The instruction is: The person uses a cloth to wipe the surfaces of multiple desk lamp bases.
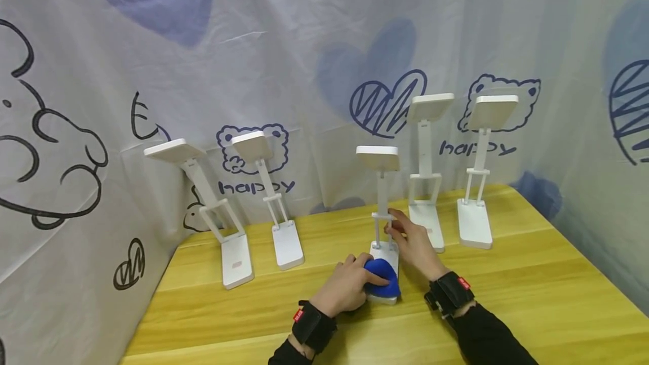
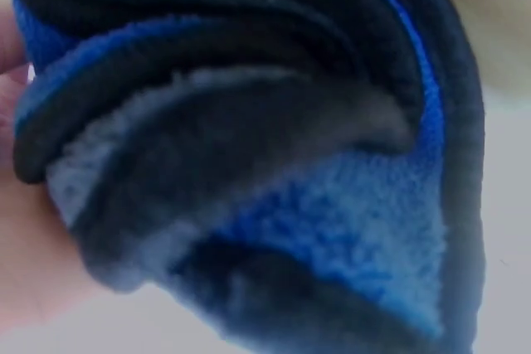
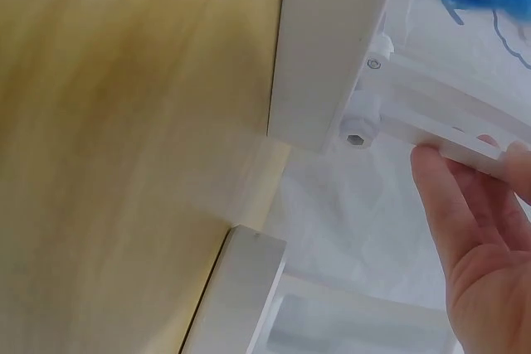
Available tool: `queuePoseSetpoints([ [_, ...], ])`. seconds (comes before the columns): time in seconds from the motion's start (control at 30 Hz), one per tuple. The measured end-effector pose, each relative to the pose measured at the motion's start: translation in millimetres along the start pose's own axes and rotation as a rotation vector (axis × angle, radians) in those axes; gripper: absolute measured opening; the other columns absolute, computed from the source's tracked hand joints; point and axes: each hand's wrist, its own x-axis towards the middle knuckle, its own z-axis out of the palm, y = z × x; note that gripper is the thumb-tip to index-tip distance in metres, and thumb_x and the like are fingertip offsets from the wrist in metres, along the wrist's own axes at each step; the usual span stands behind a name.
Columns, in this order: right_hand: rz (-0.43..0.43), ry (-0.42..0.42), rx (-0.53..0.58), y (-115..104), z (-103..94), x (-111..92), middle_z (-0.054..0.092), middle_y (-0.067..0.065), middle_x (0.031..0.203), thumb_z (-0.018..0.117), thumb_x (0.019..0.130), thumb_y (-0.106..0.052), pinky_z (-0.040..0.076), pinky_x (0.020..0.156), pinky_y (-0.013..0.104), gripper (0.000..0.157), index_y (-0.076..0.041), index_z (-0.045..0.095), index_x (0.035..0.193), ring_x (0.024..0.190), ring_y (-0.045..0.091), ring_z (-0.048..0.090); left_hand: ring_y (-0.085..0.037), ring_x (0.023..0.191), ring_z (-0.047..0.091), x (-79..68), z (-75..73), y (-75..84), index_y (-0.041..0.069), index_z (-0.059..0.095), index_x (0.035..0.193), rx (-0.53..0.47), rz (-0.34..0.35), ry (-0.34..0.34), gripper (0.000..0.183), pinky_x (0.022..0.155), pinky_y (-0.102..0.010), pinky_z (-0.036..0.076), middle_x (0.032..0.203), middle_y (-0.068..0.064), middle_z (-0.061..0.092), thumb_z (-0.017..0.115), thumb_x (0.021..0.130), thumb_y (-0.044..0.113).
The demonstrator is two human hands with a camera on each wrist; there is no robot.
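A white folding desk lamp (image 1: 382, 190) stands at the middle of the table, its flat head tilted above a jointed stand. My left hand (image 1: 347, 286) grips a bunched blue cloth (image 1: 382, 279) against the top of the lamp's base (image 1: 381, 300). In the left wrist view the cloth (image 2: 357, 230) shows a fuzzy blue face, dark edging and several folds. My right hand (image 1: 418, 246) holds one of the lamp's thin support legs. From the right wrist, thumb and fingers pinch that leg (image 3: 465, 151), just above the hinge screw (image 3: 357, 138) at the base.
Two similar lamps stand at left, one farther out (image 1: 236, 263) and one nearer (image 1: 287, 246). Another two, a close one (image 1: 426, 224) and a farther one (image 1: 474, 224), are at back right. A printed cloth backdrop (image 1: 314, 72) hangs behind the wooden table (image 1: 203, 320).
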Motion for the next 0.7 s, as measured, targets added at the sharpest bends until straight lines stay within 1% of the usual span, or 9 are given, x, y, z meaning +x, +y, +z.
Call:
queuePoseSetpoints([
  [0.13, -0.008, -0.005, 0.005, -1.8, -1.1, 0.2, 0.072, 0.02, 0.094, 0.058, 0.09, -0.001, 0.057, 0.067, 0.049, 0.042, -0.006, 0.05, 0.131, 0.084, 0.029, 0.068, -0.027, 0.109, 0.048, -9.1, -4.9, -7.7, 0.041, 0.07, 0.109, -0.072, 0.02, -0.017, 0.056, 0.087, -0.048, 0.046, 0.136, -0.006, 0.049, 0.059, 0.077, -0.004],
  [0.27, -0.024, -0.012, 0.009, -2.2, -1.4, 0.5, 0.071, 0.02, 0.094, 0.057, 0.091, 0.0, 0.057, 0.066, 0.048, 0.041, -0.005, 0.05, 0.13, 0.083, 0.029, 0.068, -0.028, 0.11, 0.048, -15.2, -9.3, -18.0, 0.038, 0.074, 0.102, -0.136, 0.006, -0.022, 0.055, 0.09, -0.051, 0.044, 0.135, -0.004, 0.05, 0.056, 0.076, -0.007],
  [0.37, -0.034, -0.013, 0.017, -2.0, -1.1, 1.1, 0.071, 0.02, 0.093, 0.057, 0.091, 0.001, 0.057, 0.066, 0.048, 0.041, -0.004, 0.049, 0.13, 0.083, 0.029, 0.068, -0.029, 0.11, 0.049, -17.6, -12.1, -27.4, 0.035, 0.076, 0.096, -0.13, -0.017, -0.001, 0.051, 0.089, -0.052, 0.045, 0.133, -0.004, 0.052, 0.057, 0.074, -0.007],
  [0.43, -0.037, -0.012, 0.021, -1.8, -0.9, 1.4, 0.071, 0.02, 0.092, 0.057, 0.09, 0.001, 0.057, 0.065, 0.048, 0.041, -0.004, 0.049, 0.13, 0.083, 0.028, 0.068, -0.031, 0.111, 0.049, -18.7, -13.1, -33.8, 0.032, 0.077, 0.094, -0.116, -0.045, 0.017, 0.047, 0.089, -0.053, 0.045, 0.133, -0.006, 0.052, 0.058, 0.074, -0.006],
  [0.57, -0.022, -0.012, 0.018, -1.1, -0.4, 1.7, 0.072, 0.019, 0.092, 0.058, 0.09, 0.0, 0.057, 0.065, 0.048, 0.041, -0.005, 0.049, 0.13, 0.083, 0.028, 0.068, -0.034, 0.113, 0.048, -19.0, -10.8, -44.0, 0.027, 0.077, 0.099, -0.09, -0.111, 0.05, 0.045, 0.09, -0.057, 0.043, 0.134, -0.009, 0.052, 0.058, 0.074, -0.004],
  [0.63, -0.013, -0.014, 0.019, -1.2, -0.4, 1.6, 0.072, 0.019, 0.092, 0.058, 0.09, 0.0, 0.057, 0.065, 0.048, 0.042, -0.005, 0.049, 0.131, 0.084, 0.028, 0.068, -0.035, 0.113, 0.048, -17.9, -9.0, -46.4, 0.026, 0.075, 0.104, -0.086, -0.14, 0.071, 0.046, 0.089, -0.058, 0.044, 0.133, -0.01, 0.051, 0.056, 0.075, -0.003],
  [0.7, -0.006, -0.016, 0.023, -1.8, -0.5, 1.5, 0.072, 0.019, 0.092, 0.058, 0.09, -0.001, 0.057, 0.066, 0.049, 0.042, -0.005, 0.049, 0.131, 0.084, 0.028, 0.068, -0.035, 0.111, 0.049, -15.5, -8.2, -45.4, 0.026, 0.073, 0.11, -0.074, -0.159, 0.101, 0.047, 0.088, -0.056, 0.045, 0.132, -0.011, 0.052, 0.054, 0.077, 0.0],
])
